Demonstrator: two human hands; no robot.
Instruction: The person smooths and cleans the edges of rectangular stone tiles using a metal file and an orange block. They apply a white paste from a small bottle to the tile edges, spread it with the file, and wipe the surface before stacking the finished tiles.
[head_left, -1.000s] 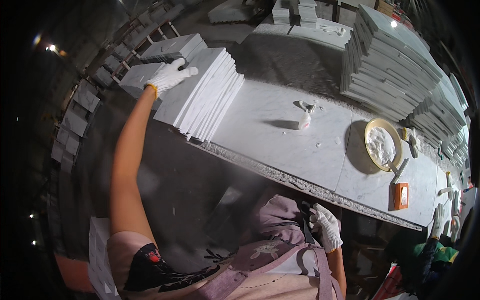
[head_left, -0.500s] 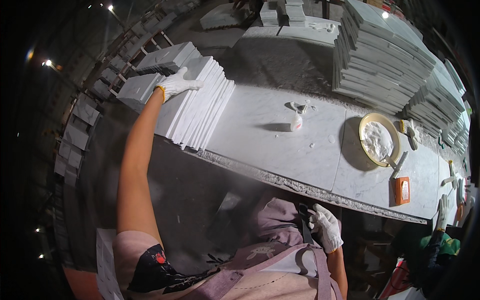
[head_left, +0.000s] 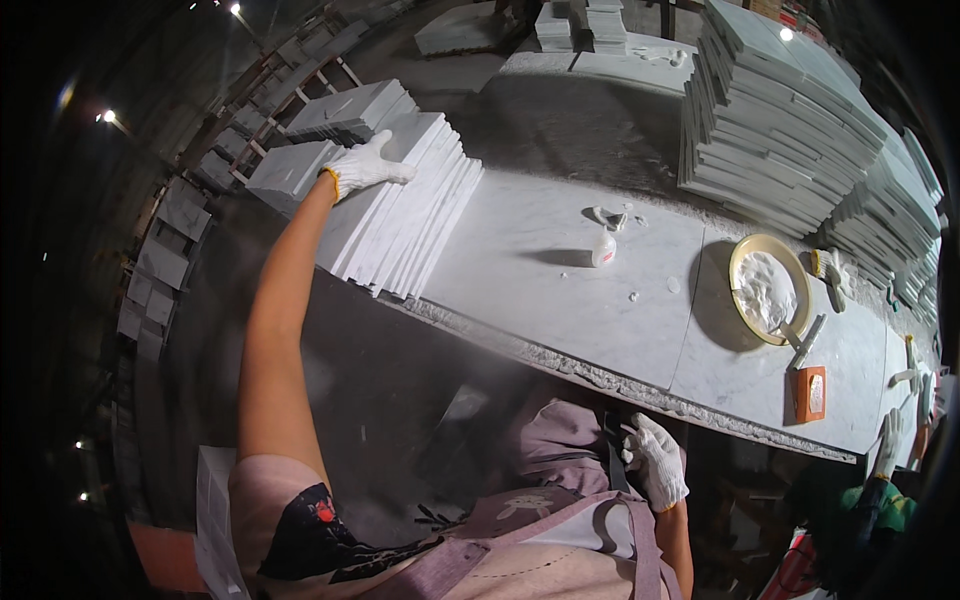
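Note:
My left hand [head_left: 368, 168], in a white knitted glove with a yellow cuff, reaches out to a leaning row of white marble tiles [head_left: 400, 215]. It lies over their upper edges, palm down, with the thumb apart from the stretched fingers. By my waist, my right hand [head_left: 655, 465] is gloved in white too, beside a dark strap [head_left: 613, 450] of my clothing. Its fingers are curled in, and what they hold, if anything, is hidden. A small white bottle [head_left: 603, 249] stands on the marble-topped table [head_left: 540, 235] to the right of the tiles.
A cream basin [head_left: 744, 315] of white paste, an orange box [head_left: 810, 395] and a loose glove [head_left: 834, 280] lie on the table's right. Tall tile stacks [head_left: 780, 120] rise behind. Another person's gloved hand [head_left: 888, 443] rests at the right edge. More tiles [head_left: 290, 170] stand beyond my left hand.
The whole view has shifted slightly, so everything sits a little farther right and lower. Both hands keep their places, the left on the tiles and the right at my waist.

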